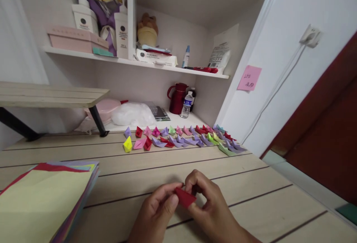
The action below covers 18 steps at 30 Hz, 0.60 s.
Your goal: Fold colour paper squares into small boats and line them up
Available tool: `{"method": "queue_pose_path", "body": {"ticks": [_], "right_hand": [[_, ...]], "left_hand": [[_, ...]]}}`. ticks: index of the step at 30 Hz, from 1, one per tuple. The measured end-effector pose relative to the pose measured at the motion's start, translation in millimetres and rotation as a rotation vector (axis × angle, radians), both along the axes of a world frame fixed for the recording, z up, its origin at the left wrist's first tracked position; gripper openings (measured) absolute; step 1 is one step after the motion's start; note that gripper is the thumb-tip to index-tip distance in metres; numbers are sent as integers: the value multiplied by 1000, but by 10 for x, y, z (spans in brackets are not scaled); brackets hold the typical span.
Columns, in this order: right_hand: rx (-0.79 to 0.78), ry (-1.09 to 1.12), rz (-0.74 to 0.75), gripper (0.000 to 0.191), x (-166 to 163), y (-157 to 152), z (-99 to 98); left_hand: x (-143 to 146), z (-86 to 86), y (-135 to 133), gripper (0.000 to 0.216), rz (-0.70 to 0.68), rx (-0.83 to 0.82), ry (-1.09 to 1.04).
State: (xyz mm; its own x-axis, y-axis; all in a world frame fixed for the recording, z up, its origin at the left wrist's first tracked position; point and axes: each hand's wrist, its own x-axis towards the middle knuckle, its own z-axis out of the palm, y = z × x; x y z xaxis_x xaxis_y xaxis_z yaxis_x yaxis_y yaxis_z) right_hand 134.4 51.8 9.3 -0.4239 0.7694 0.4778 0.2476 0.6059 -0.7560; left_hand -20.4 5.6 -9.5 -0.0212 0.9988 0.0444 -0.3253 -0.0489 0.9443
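Note:
A small piece of folded red paper [185,197] is held between both hands above the slatted wooden table. My left hand [158,207] is closed, its thumb and forefinger pinching the paper's left end. On the other side, my right hand [208,198] is closed with its thumb at the paper's lower right corner and curled fingers at its upper edge. Behind the hands, small folded paper boats [191,141] in purple, red, pink, green and yellow stand in rows along the table's back. A stack of coloured paper [47,194], pale yellow on top, lies at the left.
A raised wooden stand [52,95] with black legs is at the back left. Beyond the boats are a plastic bag [134,113], a dark red jug [177,99] and a water bottle [186,104]. An overhead shelf [117,61] carries bottles and boxes. A wall [267,46] borders the right.

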Motion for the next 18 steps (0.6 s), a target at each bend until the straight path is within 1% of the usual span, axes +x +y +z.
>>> {"method": "queue_pose_path", "body": {"ticks": [3, 6, 8, 11, 15, 18], "right_hand": [[49, 17, -2, 17, 10, 7, -28], [74, 25, -16, 18, 4, 8, -41], [83, 21, -16, 21, -6, 4, -44], [66, 2, -23, 23, -24, -6, -35], [-38, -28, -29, 21, -50, -7, -5], [-114, -6, 22, 18, -60, 12, -16]], "left_hand": [[35, -42, -6, 50, -105, 4, -79], [80, -103, -7, 62, -141, 14, -143], [106, -120, -11, 62, -135, 13, -163], [127, -93, -25, 57, -110, -7, -142], [121, -42, -47, 49, -43, -47, -62], [110, -35, -52, 48, 3, -52, 9]]}}
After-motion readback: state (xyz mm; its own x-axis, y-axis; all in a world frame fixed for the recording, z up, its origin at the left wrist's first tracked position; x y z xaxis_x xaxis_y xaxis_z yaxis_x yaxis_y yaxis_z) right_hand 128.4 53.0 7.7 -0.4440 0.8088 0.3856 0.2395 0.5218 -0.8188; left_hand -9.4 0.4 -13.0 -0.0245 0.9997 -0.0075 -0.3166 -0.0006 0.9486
